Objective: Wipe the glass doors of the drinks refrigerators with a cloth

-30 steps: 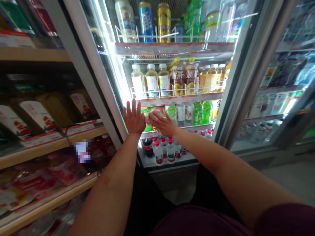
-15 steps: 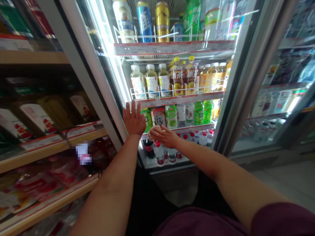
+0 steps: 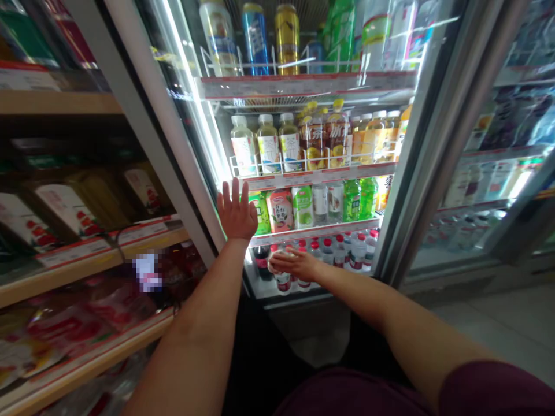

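Observation:
My left hand [image 3: 236, 211] lies flat against the glass door [image 3: 410, 173] of a lit drinks cooler, fingers spread and pointing up. Lower and to its right is my right hand [image 3: 298, 263]. Its fingers point left and press a crumpled whitish cloth [image 3: 274, 261] to the glass, in front of the bottom shelf. The cloth is mostly covered by the fingers, so whether it is fabric or paper is unclear. Behind the glass, near my left hand, stand a green drink bottle [image 3: 261, 214] and a pink-labelled bottle [image 3: 281, 211].
Cans [image 3: 287, 37] and bottled teas [image 3: 269, 144] fill the upper cooler shelves; red-capped water bottles [image 3: 358, 251] stand at the bottom. A wooden shelf [image 3: 56, 268] with large juice bottles runs along the left. Another glass cooler [image 3: 468, 231] is on the right, above the tiled floor [image 3: 477, 323].
My right hand has slid down the glass with the cloth, from the edge below the green-bottle shelf to the bottom shelf's level. My left hand has stayed in place.

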`<state>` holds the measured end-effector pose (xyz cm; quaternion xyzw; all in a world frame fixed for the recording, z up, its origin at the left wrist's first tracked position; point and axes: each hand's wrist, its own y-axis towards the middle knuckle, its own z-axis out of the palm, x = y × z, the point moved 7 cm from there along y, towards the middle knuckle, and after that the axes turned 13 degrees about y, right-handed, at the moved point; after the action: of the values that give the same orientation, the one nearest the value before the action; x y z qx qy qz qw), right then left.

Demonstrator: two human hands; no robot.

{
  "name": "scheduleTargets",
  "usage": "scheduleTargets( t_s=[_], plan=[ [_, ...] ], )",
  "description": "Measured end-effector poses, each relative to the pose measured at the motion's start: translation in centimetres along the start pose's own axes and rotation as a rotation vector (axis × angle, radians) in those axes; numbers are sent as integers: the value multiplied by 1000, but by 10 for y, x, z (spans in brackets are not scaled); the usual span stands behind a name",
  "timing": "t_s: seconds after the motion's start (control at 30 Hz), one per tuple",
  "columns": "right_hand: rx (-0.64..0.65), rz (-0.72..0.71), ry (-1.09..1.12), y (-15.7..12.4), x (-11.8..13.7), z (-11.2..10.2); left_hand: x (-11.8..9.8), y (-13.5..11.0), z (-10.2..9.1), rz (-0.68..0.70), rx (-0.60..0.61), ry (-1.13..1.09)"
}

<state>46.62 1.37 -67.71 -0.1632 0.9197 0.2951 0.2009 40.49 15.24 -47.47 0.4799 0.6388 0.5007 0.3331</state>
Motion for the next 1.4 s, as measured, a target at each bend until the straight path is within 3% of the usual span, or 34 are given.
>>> scheduleTargets(
  t_s=[0.4, 0.57, 0.77, 1.1, 1.4],
  plan=[
    [12, -162, -89, -64, 32, 53, 1, -1, -1, -4, -19, -15],
    [-27, -250, -283, -85, 39, 57, -1, 0, -3, 13, -37, 14],
    [-75, -410, -588, -91, 41, 50, 1, 0, -2, -23, -14, -27],
    [156, -331, 51, -99, 4, 13, 1, 0, -1, 11, -39, -4],
    [321, -281, 279, -89, -43, -27, 0, -1, -2, 26, -72, 22]
  ],
)
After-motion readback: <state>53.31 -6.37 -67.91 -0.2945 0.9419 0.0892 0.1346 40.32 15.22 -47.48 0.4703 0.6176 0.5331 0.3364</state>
